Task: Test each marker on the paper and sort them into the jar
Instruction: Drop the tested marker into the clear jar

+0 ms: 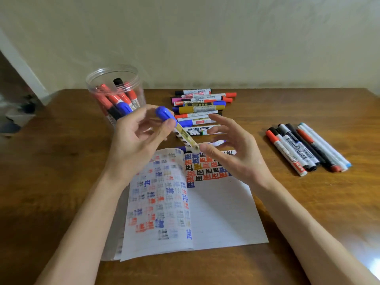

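Head view: a brown wooden table point(61, 182) is seen, set against a pale wall point(226, 38). A blue-capped marker point(183, 133) is held in the air by the left hand point(133, 140), above the far edge of an open notebook point(222, 212). The marker is pinched just below its cap between the thumb and the curled fingers. It is tilted, with the cap up and toward the far left corner of the table and the other end down toward the right.

The right hand point(236, 153) is held beside that lower end with its fingers spread and relaxed, and nothing is gripped by it. The tip of its thumb is just at the end of the barrel (whether it really touches cannot be told).

The notebook is laid near the middle of the table's near edge. The upper part of its right page is covered with rows of red, black, blue and yellow characters, and fainter coloured marks are seen on the left page.

A clear plastic jar point(92, 87) is placed upright near the far left corner, with its top open. Red, blue and black capped markers are leaned inside it. A row of markers point(203, 109) is laid side by side at the middle of the far edge, just beyond the hands. A second group of markers point(304, 149) is laid toward the right edge, well apart from the notebook.
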Demonstrator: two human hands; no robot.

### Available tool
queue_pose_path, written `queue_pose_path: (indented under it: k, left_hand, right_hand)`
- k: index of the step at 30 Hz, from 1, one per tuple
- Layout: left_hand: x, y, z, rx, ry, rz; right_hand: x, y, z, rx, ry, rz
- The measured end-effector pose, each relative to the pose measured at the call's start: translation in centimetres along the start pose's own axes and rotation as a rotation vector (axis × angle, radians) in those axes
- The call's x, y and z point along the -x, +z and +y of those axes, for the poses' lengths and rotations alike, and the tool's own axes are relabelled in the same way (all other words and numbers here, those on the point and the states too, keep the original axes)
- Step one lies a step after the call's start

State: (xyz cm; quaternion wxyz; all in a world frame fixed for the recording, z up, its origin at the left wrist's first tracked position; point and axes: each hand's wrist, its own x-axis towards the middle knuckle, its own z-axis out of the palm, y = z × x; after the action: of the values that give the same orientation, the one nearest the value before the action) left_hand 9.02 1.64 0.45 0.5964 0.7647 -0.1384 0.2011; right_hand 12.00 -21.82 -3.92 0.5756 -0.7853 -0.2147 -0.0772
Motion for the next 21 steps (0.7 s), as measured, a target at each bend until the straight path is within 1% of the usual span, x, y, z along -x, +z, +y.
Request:
queue_pose_path:
  k: [2,5,10,13,16,21]
  left_hand:
    - [-0.7,-0.6,1.2,0.042,0.040,0.090]
    - [-2.3,-1.7,3.0,0.044,0.114,0.169]
    - [-5.1,-4.7,5.6,-0.124,0.337,0.319]
    - [-6.1,-6.1,6.4,-0.213,0.426,0.428]
    - [-6.6,-6.5,6.4,-0.243,0.481,0.475]
    - [-6.9,-7.0,5.6,-0.166,0.499,0.633]
  right_hand:
    - [-0.1,0.0,0.1,0.049,0.005,0.005]
    - [0.0,0.8,0.8,0.126,0.011,-0.038]
    - [0.4,2.9,0.4,0.262,-0.068,-0.124]
    - [0.5,3.3,0.0,0.288,-0.085,-0.142]
    - [0.6,3.1,0.1,0.299,-0.100,-0.141]
    - [0.4,2.7,0.5,0.302,-0.091,-0.124]
